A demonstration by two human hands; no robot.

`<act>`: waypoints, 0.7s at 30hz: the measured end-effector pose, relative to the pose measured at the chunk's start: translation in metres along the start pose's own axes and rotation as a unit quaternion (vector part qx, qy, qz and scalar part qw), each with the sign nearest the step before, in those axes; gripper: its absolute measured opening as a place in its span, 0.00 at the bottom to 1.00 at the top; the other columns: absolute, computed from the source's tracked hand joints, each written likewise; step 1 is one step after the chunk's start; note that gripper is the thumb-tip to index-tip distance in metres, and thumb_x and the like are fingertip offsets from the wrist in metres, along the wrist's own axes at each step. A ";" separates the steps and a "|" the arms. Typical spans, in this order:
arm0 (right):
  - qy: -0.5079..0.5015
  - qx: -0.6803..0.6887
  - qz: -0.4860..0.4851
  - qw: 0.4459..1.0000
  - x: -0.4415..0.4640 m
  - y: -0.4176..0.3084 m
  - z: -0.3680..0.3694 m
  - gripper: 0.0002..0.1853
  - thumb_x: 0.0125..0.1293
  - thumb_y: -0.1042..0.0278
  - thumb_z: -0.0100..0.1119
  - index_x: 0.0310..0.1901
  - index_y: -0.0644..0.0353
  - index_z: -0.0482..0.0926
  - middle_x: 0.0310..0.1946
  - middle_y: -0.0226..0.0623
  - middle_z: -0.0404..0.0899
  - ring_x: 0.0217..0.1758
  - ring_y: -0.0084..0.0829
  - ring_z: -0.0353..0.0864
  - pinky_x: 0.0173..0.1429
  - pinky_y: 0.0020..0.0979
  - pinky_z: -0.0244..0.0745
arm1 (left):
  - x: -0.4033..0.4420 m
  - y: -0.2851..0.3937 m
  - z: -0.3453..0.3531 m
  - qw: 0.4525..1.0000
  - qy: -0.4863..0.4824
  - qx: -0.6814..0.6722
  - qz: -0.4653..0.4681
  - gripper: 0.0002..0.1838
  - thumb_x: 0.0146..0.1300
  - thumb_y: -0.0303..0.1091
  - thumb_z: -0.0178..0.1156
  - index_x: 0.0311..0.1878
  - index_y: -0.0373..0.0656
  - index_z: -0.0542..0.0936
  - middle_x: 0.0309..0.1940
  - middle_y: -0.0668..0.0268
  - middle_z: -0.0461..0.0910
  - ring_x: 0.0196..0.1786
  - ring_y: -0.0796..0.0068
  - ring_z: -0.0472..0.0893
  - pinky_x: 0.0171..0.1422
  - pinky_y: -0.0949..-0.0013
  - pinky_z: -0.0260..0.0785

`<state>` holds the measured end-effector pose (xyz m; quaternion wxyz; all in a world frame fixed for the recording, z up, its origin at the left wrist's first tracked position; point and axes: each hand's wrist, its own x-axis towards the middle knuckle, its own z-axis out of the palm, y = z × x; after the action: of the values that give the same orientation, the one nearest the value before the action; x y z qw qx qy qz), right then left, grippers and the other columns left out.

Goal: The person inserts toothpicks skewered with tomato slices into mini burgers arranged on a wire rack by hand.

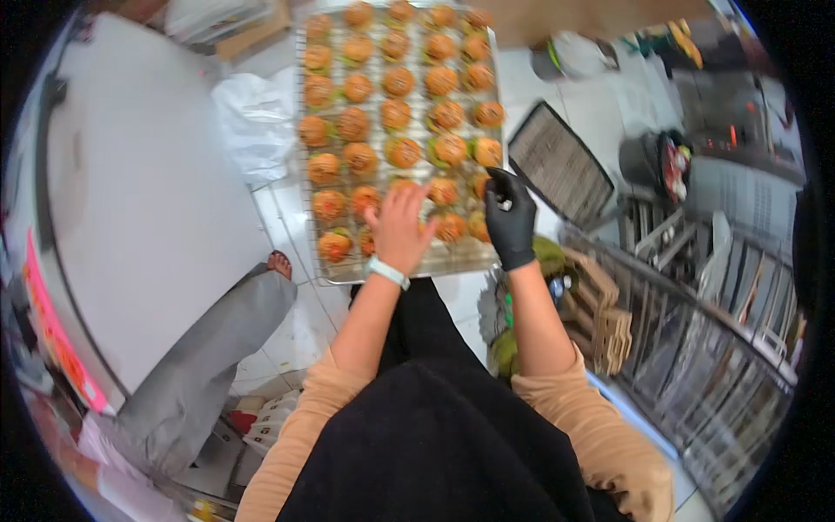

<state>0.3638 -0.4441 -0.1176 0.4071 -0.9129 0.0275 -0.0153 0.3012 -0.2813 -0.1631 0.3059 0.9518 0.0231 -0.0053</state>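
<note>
A shallow metal tray fitted with a wire rack carries small round buns. They stand in five lines running from the near edge to the far one, spaced slightly unevenly. Their tops are golden brown, the nearest at left more orange. Green filling pokes out beneath several. Bare metal shows along the near right edge.

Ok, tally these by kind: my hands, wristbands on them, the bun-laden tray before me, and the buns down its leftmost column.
Bare left hand: 1
Black-gloved right hand: 1
Pale wristband: 1
Metal tray: 1
Buns in the leftmost column: 7
Total: 11
</note>
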 end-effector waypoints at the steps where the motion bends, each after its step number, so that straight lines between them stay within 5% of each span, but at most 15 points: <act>1: 0.016 0.017 -0.019 1.000 0.008 -0.014 0.004 0.10 0.63 0.72 0.59 0.46 0.61 0.82 0.35 0.37 0.81 0.34 0.25 0.79 0.42 0.26 0.74 | -0.014 -0.006 -0.010 1.000 0.024 0.004 -0.013 0.30 0.52 0.43 0.67 0.60 0.53 0.72 0.56 0.69 0.74 0.62 0.67 0.67 0.60 0.49 0.49; 7: -0.070 0.232 -0.208 0.948 0.029 -0.229 0.067 0.10 0.61 0.76 0.63 0.45 0.62 0.82 0.36 0.36 0.82 0.36 0.24 0.79 0.43 0.27 0.73 | -0.116 -0.063 -0.078 0.988 0.060 -0.028 -0.140 0.27 0.56 0.48 0.64 0.59 0.54 0.74 0.56 0.69 0.74 0.62 0.67 0.68 0.59 0.54 0.47; 11: -0.194 0.300 -0.416 0.836 -0.017 -0.388 0.136 0.09 0.55 0.75 0.66 0.39 0.61 0.83 0.33 0.42 0.81 0.35 0.36 0.81 0.43 0.31 0.75 | -0.164 -0.101 -0.117 0.972 0.108 -0.022 -0.207 0.27 0.54 0.47 0.67 0.57 0.54 0.75 0.54 0.72 0.76 0.60 0.69 0.69 0.58 0.55 0.47; 13: -0.179 0.358 -0.485 0.777 -0.037 -0.443 0.187 0.07 0.54 0.72 0.65 0.36 0.60 0.82 0.31 0.43 0.80 0.35 0.42 0.80 0.43 0.35 0.75 | -0.180 -0.117 -0.130 0.963 0.139 -0.012 -0.230 0.25 0.53 0.45 0.67 0.55 0.54 0.76 0.51 0.74 0.77 0.59 0.70 0.70 0.57 0.54 0.48; 17: -0.251 0.223 -0.533 0.777 -0.071 -0.521 0.250 0.11 0.59 0.63 0.63 0.41 0.59 0.82 0.35 0.40 0.81 0.37 0.37 0.80 0.45 0.35 0.75 | -0.204 -0.136 -0.150 0.945 0.179 -0.002 -0.272 0.23 0.53 0.43 0.67 0.53 0.54 0.77 0.49 0.73 0.78 0.58 0.69 0.71 0.55 0.54 0.48; 21: -0.179 0.089 -0.612 0.765 -0.095 -0.559 0.301 0.14 0.61 0.58 0.59 0.45 0.53 0.83 0.38 0.39 0.81 0.44 0.40 0.79 0.49 0.39 0.74 | -0.221 -0.148 -0.162 0.935 0.205 -0.007 -0.291 0.20 0.53 0.43 0.67 0.50 0.54 0.78 0.48 0.72 0.78 0.57 0.69 0.71 0.54 0.53 0.48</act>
<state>0.3056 0.1582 0.0968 0.3884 -0.6814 -0.6123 -0.0997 0.0732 -0.0758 -0.1124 0.2864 0.8817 0.3611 0.1011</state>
